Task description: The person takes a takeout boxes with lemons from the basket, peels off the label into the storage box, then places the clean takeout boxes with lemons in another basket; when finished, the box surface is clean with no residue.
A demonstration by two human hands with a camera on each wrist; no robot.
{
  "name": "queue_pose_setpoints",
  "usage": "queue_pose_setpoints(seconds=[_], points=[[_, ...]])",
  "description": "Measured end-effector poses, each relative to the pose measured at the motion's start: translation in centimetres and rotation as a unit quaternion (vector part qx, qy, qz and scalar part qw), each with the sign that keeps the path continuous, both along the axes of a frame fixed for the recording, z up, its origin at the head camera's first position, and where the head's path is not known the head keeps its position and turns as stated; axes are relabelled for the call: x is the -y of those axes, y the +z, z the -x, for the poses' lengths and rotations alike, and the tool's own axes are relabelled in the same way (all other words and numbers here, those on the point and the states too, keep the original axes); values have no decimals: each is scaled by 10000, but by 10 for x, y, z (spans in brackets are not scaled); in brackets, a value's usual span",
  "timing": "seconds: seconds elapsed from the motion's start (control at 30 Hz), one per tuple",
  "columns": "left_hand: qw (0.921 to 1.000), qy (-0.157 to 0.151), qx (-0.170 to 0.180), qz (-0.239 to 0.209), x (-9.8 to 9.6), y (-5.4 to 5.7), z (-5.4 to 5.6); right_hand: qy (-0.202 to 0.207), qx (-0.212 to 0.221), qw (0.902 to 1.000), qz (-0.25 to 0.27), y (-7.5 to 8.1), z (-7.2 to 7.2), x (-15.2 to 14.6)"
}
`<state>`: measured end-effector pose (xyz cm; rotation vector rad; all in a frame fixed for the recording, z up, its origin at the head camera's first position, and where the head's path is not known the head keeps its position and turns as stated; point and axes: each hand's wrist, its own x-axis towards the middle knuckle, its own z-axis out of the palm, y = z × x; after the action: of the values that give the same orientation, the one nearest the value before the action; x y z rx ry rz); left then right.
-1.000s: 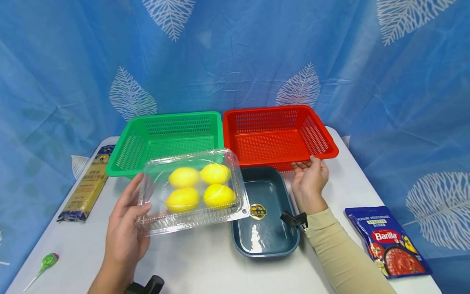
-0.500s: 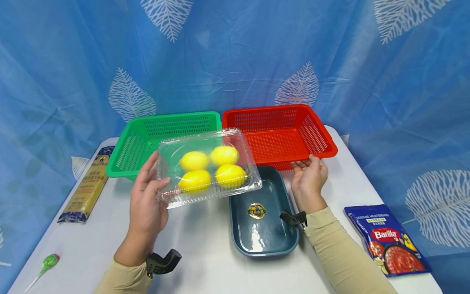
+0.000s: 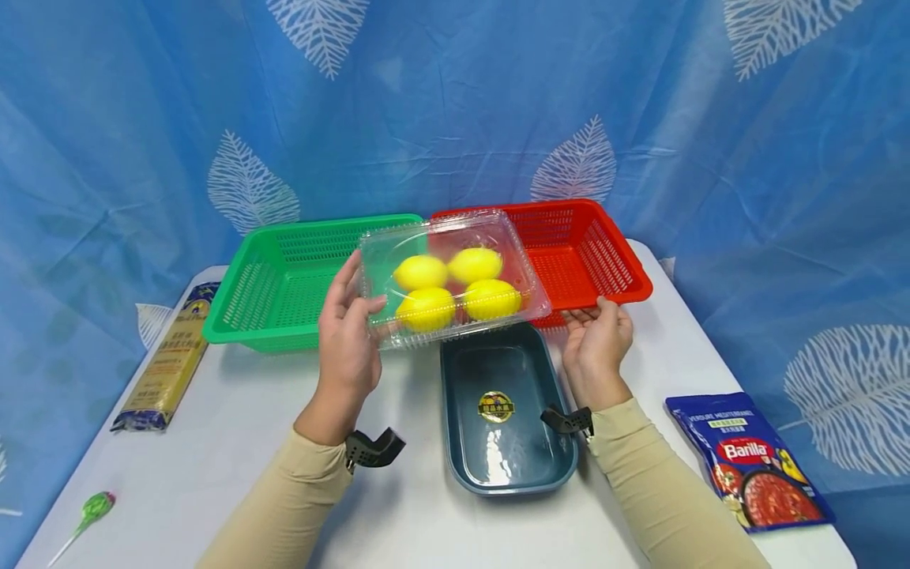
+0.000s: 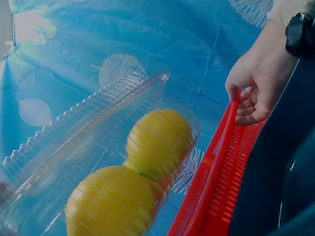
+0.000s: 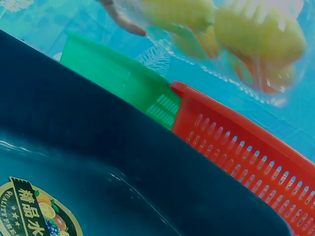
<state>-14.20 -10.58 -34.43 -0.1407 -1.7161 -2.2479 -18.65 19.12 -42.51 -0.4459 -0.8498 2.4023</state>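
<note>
My left hand (image 3: 350, 344) grips the left side of a clear plastic clamshell box (image 3: 522, 276), thumb on top. Several yellow lemons (image 3: 426, 310) show through its lid. The box is raised and tilted, overlapping both baskets in the head view. My right hand (image 3: 599, 348) pinches the near rim of the red basket (image 3: 617, 257), close to its right corner. In the left wrist view, the thumb and curled fingers of that hand clasp the red rim (image 4: 224, 142). The lemons (image 4: 110, 201) lie against the box's ribbed wall there.
A green basket (image 3: 259, 273) stands left of the red one. In front lies a dark blue dish (image 3: 508, 450) with a gold label. Left are a spaghetti packet (image 3: 167, 359) and a lollipop (image 3: 94, 507); right, a blue Barilla pouch (image 3: 753, 466).
My left hand has carried the box of lemons right and away from me, from before the green basket to over the red one. My right hand stays at the red rim.
</note>
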Motion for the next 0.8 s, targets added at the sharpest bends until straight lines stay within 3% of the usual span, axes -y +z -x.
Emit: queue_pose_setpoints(seconds=[0.27,0.53,0.8], points=[[9999,-89,-42,141,-21,0,29,15,83,9999,-128,0,-1,1],[9954,167,34,947,-46,-6,66,19,-9,10000,20,1,-1,2],[9944,150,202,1022,-63,-6,86,73,14,10000,-32,2,-3,1]])
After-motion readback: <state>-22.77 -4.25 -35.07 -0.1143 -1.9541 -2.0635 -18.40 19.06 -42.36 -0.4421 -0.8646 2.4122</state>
